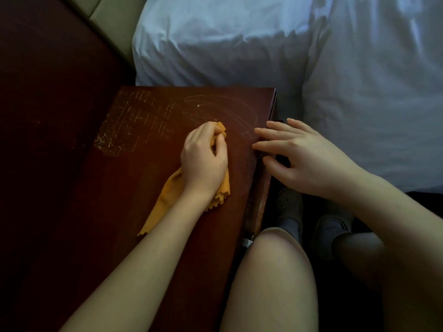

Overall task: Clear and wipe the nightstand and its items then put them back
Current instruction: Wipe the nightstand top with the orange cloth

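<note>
Nightstand (143,212) sitting beside bed (239,44), top cleared. L hand (203,161) bunching cloth (167,200) in curled fingers, pressing it to top, prob. for scrubbing pressure. R hand (304,154) resting w/ fingers spread at right edge, likely steadying it.

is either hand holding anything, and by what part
The left hand grips the orange cloth by its bunched far end, pressing it on the nightstand; the rest trails under the wrist. The right hand holds nothing, open at the nightstand's edge.
</note>
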